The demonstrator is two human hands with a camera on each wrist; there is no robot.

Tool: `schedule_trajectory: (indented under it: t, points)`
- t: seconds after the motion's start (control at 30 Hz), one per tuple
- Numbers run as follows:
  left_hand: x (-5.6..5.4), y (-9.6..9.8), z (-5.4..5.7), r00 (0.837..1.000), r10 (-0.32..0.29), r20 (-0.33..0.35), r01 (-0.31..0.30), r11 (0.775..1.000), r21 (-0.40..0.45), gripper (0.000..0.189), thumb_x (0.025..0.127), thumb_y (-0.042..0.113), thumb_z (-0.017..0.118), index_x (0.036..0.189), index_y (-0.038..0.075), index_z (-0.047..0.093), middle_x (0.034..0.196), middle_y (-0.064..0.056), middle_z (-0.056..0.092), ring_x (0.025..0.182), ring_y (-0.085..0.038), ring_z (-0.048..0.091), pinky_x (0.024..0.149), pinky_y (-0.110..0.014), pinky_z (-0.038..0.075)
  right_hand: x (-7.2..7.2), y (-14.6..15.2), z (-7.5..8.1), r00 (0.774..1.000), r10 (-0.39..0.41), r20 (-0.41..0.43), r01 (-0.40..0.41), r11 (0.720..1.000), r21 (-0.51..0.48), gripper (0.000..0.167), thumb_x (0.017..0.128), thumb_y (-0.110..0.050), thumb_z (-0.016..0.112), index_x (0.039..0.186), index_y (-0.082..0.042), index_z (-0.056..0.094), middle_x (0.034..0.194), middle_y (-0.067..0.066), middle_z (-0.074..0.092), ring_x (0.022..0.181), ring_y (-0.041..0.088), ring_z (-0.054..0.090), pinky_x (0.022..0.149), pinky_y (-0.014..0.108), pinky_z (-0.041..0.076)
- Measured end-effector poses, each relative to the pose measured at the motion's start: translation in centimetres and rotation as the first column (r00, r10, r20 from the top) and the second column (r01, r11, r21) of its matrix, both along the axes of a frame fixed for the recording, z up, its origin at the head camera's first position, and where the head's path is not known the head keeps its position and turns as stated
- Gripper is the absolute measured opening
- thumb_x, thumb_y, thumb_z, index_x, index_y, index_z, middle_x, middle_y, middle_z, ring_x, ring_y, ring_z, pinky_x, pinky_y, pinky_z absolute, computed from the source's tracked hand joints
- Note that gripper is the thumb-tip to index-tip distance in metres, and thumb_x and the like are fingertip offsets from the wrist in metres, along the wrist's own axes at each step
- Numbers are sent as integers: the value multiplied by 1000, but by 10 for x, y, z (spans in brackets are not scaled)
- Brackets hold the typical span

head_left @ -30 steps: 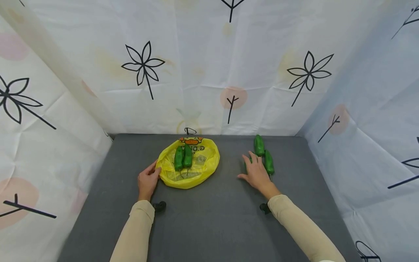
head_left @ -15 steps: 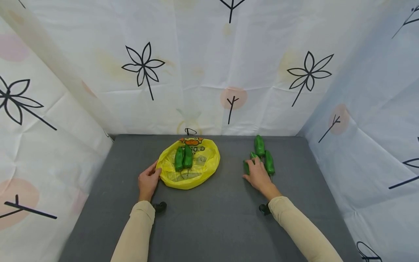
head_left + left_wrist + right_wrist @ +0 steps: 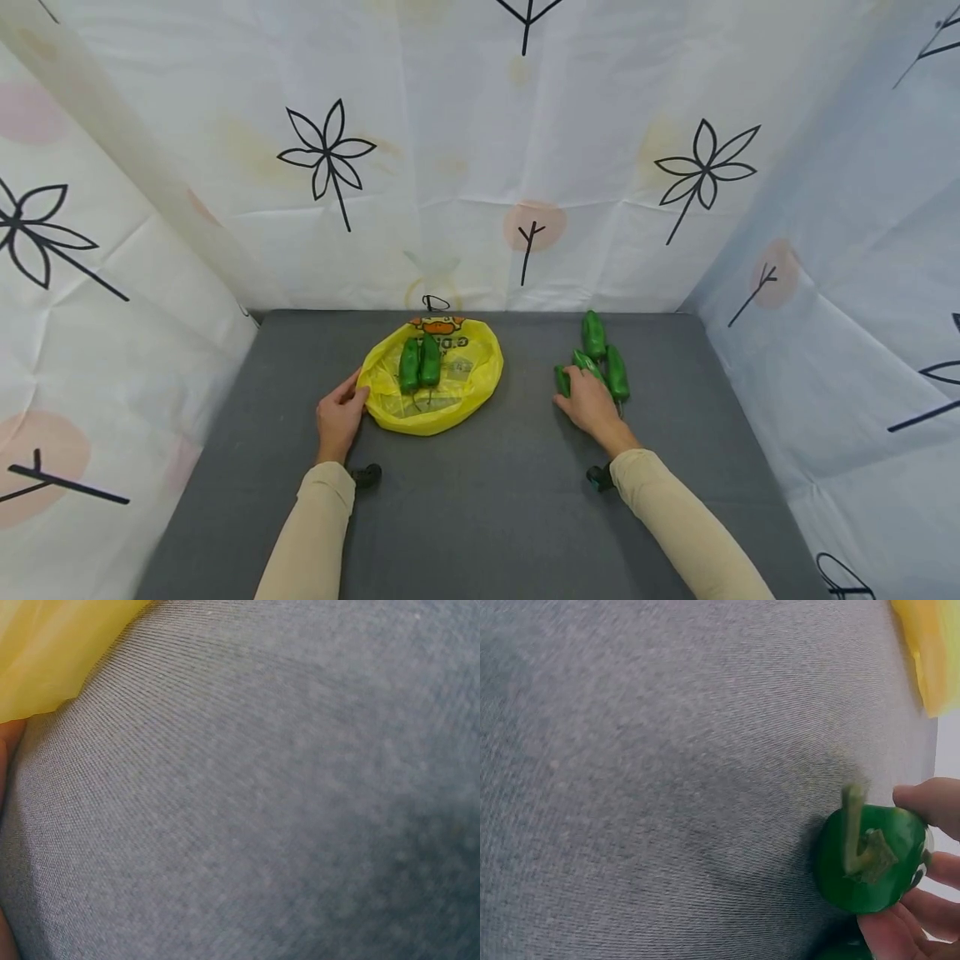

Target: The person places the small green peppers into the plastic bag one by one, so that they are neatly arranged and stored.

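A yellow plastic bag (image 3: 390, 408) lies with its mouth spread and its rim rolled, and two green peppers (image 3: 430, 360) rest side by side in it. My left hand (image 3: 340, 419) pinches the bag's left rim; the left wrist view catches only a bit of bag (image 3: 52, 660) and slivers of fingers. On the right, my right hand (image 3: 590, 406) grips a green pepper (image 3: 562, 382), thumb on one side and fingers on the other. The right wrist view shows that pepper's stem end (image 3: 870, 859). Another pepper (image 3: 587, 364) lies just beyond the fingers, partly hidden.
Two more green peppers lie close by, one at the back (image 3: 593, 335) and one to the right (image 3: 617, 373) of my right hand. The grey table (image 3: 465, 517) is enclosed by white printed cloth (image 3: 465, 150) at the back and sides.
My right hand's spread fingers have come down and drawn in around the leftmost loose pepper. My left hand and the bag have stayed in place.
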State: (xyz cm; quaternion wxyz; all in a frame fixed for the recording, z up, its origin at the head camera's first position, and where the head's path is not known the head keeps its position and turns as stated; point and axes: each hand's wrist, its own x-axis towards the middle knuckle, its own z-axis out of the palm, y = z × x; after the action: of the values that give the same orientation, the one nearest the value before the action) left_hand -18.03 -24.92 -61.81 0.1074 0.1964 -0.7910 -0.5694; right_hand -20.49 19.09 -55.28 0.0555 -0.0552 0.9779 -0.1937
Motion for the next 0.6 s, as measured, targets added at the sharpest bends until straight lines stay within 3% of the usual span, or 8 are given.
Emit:
schedule_trajectory:
  t: [0.17,0.4,0.6]
  points:
    - [2,0,2,1000,-3,6,3,1000,-12,41,97,38,68,137,32,66,119,-11,75,76,4,64,68,-12,53,-2,-1,4,1000,-16,24,17,999,-42,59,97,-25,70,146,0,49,136,25,61,114,41,64,93,55,53]
    - [2,-1,2,1000,1,6,-1,1000,-23,40,97,37,69,136,33,67,118,-10,76,75,4,64,67,-12,53,-7,-3,9,999,-21,46,27,990,-139,58,98,-22,66,148,-3,46,139,24,60,101,36,68,80,50,55]
    - [1,-1,-1,1000,9,8,-9,999,-33,40,96,37,69,135,35,67,115,-8,76,74,3,64,67,-12,53,-11,-5,12,997,-7,80,24,976,-215,58,99,-23,65,149,-4,44,141,25,59,118,41,64,89,53,55]
